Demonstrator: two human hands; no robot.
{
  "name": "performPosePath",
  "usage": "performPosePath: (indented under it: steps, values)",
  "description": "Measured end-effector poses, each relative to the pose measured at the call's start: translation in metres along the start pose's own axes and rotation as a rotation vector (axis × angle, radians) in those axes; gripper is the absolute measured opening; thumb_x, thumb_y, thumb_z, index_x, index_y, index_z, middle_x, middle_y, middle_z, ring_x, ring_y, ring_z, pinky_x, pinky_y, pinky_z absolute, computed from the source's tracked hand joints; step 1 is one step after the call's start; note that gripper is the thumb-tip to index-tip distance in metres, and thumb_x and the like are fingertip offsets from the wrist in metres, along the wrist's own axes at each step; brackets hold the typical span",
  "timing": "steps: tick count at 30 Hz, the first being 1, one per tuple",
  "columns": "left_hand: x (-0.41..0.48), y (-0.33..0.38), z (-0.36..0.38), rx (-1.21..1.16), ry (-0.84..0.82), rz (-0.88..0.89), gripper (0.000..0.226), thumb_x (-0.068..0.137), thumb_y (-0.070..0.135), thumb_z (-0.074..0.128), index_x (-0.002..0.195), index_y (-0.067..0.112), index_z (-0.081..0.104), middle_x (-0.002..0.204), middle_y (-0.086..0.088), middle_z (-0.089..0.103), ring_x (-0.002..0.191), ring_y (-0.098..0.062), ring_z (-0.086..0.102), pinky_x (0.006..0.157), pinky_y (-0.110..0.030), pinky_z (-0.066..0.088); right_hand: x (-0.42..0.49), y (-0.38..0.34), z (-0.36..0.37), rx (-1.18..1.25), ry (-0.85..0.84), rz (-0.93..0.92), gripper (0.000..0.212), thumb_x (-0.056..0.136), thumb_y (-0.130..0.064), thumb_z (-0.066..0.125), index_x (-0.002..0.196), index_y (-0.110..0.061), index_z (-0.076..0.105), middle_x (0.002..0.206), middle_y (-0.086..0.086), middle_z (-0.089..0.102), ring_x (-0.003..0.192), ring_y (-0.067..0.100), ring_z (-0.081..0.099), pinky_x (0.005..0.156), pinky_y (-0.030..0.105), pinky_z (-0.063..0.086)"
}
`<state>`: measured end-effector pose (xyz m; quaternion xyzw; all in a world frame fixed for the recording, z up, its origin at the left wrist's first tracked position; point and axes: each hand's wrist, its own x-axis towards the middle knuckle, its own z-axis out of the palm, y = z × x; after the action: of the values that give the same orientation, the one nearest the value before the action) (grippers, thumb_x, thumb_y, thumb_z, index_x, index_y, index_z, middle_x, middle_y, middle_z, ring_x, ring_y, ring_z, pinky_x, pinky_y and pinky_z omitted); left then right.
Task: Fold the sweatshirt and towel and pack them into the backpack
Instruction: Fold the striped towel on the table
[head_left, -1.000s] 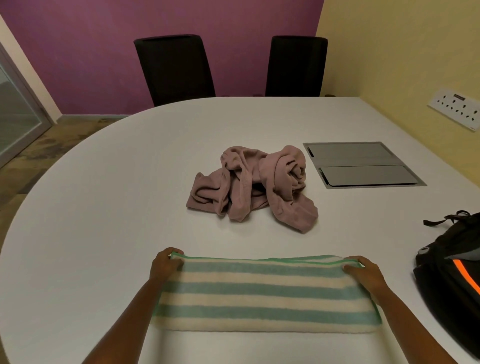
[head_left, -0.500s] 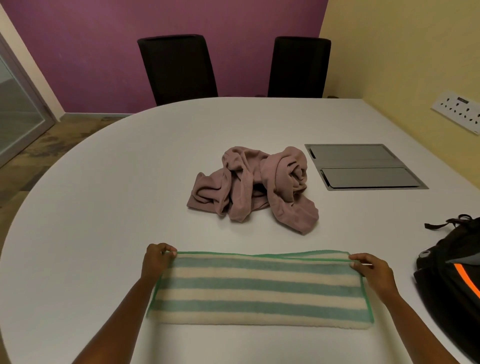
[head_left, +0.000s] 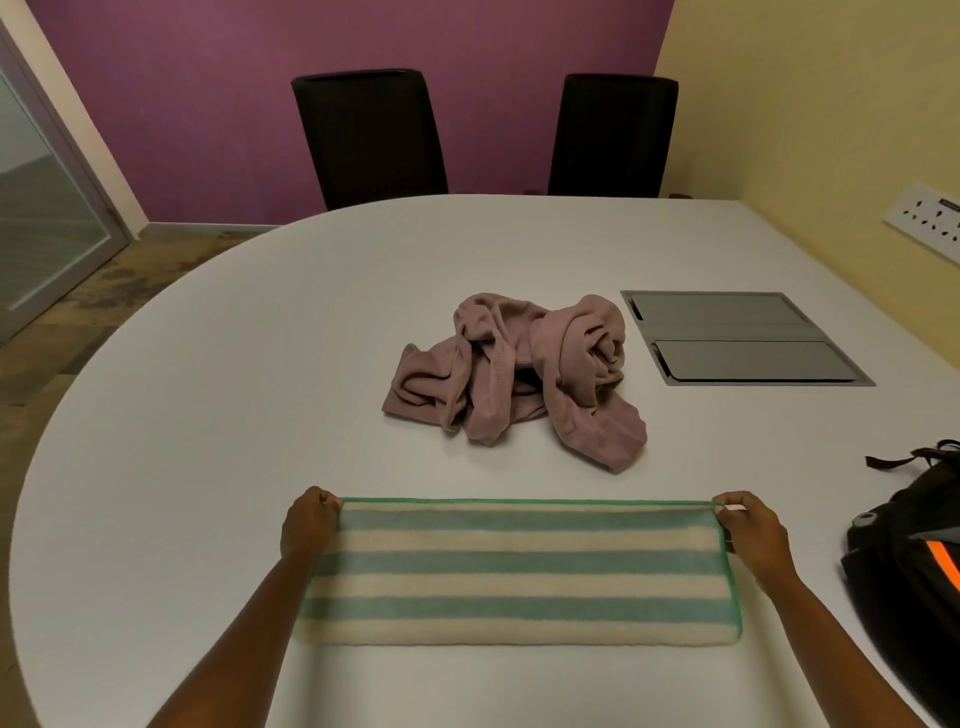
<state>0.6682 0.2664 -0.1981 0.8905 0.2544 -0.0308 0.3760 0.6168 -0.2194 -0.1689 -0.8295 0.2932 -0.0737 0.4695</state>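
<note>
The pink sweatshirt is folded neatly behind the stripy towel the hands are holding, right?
No. The head view shows the pink sweatshirt crumpled in a heap, not folded. It does lie behind the stripy towel, which the left hand and right hand hold.

White oval table (head_left: 208, 415) fills the view. Purple wall (head_left: 208, 104) at 12 o'clock, with two black chairs at the table's far edge: left chair (head_left: 371, 135), right chair (head_left: 613, 132). Yellow wall (head_left: 805, 130) at 2, carrying a white socket strip (head_left: 930, 221). Grey flip-lid cable box (head_left: 737, 338) inset in the table at 2. Glass partition (head_left: 41, 218) at 10, mottled brown floor (head_left: 78, 312) below it. Dim, even light.
</note>
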Motion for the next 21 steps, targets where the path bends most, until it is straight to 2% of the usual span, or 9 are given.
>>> performPosePath:
  steps: [4, 7, 10, 13, 15, 18, 19, 21]
  values:
    - [0.0, 0.004, 0.0, 0.035, 0.003, -0.027, 0.02, 0.094, 0.009, 0.046, 0.102, -0.007, 0.055, 0.11, -0.027, 0.061, 0.104, -0.04, 0.055, 0.085, -0.039, 0.041, -0.004, -0.009, 0.013, -0.084, 0.064, -0.056, 0.009, 0.093, -0.01, 0.045, 0.094, -0.011, 0.054, 0.084, 0.018, 0.058, 0.075, 0.03, 0.05, 0.066, 0.033, 0.038]
    - [-0.001, 0.004, 0.001, 0.058, 0.013, -0.038, 0.019, 0.094, 0.009, 0.045, 0.101, -0.005, 0.055, 0.11, -0.026, 0.06, 0.103, -0.039, 0.055, 0.083, -0.037, 0.041, -0.004, -0.013, 0.022, -0.101, 0.103, -0.089, 0.013, 0.094, -0.013, 0.045, 0.101, -0.008, 0.054, 0.087, 0.014, 0.056, 0.08, 0.03, 0.05, 0.073, 0.034, 0.038]
    - [-0.003, 0.002, 0.002, 0.06, 0.028, -0.049, 0.016, 0.093, 0.006, 0.045, 0.1, -0.003, 0.055, 0.11, -0.025, 0.058, 0.101, -0.039, 0.055, 0.082, -0.038, 0.042, -0.002, -0.012, 0.027, -0.101, 0.058, -0.049, 0.017, 0.094, -0.014, 0.047, 0.108, -0.007, 0.055, 0.089, 0.017, 0.06, 0.085, 0.033, 0.054, 0.08, 0.039, 0.042]
    - [-0.013, 0.001, 0.004, 0.094, 0.088, -0.037, 0.024, 0.091, 0.007, 0.048, 0.114, -0.001, 0.051, 0.117, -0.025, 0.052, 0.108, -0.043, 0.052, 0.089, -0.046, 0.042, -0.005, -0.011, 0.028, -0.09, -0.018, -0.012, 0.027, 0.094, -0.014, 0.049, 0.119, -0.007, 0.05, 0.099, 0.021, 0.061, 0.094, 0.036, 0.056, 0.089, 0.041, 0.042]
    - [-0.024, -0.003, 0.01, 0.225, 0.126, 0.032, 0.039, 0.091, 0.013, 0.052, 0.127, 0.0, 0.045, 0.125, -0.025, 0.047, 0.114, -0.042, 0.049, 0.094, -0.049, 0.04, -0.012, -0.008, 0.032, -0.158, -0.056, -0.065, 0.033, 0.093, -0.013, 0.05, 0.125, -0.005, 0.047, 0.104, 0.021, 0.058, 0.095, 0.035, 0.054, 0.088, 0.041, 0.042]
    - [-0.041, -0.012, 0.027, 0.383, 0.117, 0.226, 0.048, 0.09, 0.019, 0.055, 0.13, -0.006, 0.045, 0.131, -0.031, 0.047, 0.12, -0.045, 0.048, 0.096, -0.053, 0.042, -0.023, 0.006, 0.041, -0.335, -0.043, -0.157, 0.04, 0.092, -0.011, 0.051, 0.131, -0.002, 0.045, 0.124, 0.027, 0.05, 0.116, 0.041, 0.046, 0.097, 0.047, 0.037]
    - [-0.049, -0.013, 0.033, 0.422, 0.084, 0.276, 0.047, 0.092, 0.025, 0.05, 0.126, -0.007, 0.05, 0.128, -0.033, 0.05, 0.117, -0.047, 0.051, 0.092, -0.055, 0.045, -0.03, 0.007, 0.046, -0.408, -0.037, -0.164, 0.041, 0.092, -0.012, 0.051, 0.132, -0.003, 0.045, 0.13, 0.026, 0.046, 0.122, 0.04, 0.042, 0.1, 0.05, 0.034]
    - [-0.064, -0.013, 0.044, 0.483, 0.008, 0.333, 0.061, 0.098, 0.039, 0.021, 0.12, -0.005, 0.056, 0.122, -0.031, 0.057, 0.111, -0.044, 0.057, 0.085, -0.055, 0.049, -0.046, 0.011, 0.061, -0.559, 0.017, -0.248, 0.038, 0.094, -0.018, 0.045, 0.129, -0.005, 0.05, 0.135, 0.024, 0.046, 0.128, 0.038, 0.038, 0.1, 0.057, 0.034]
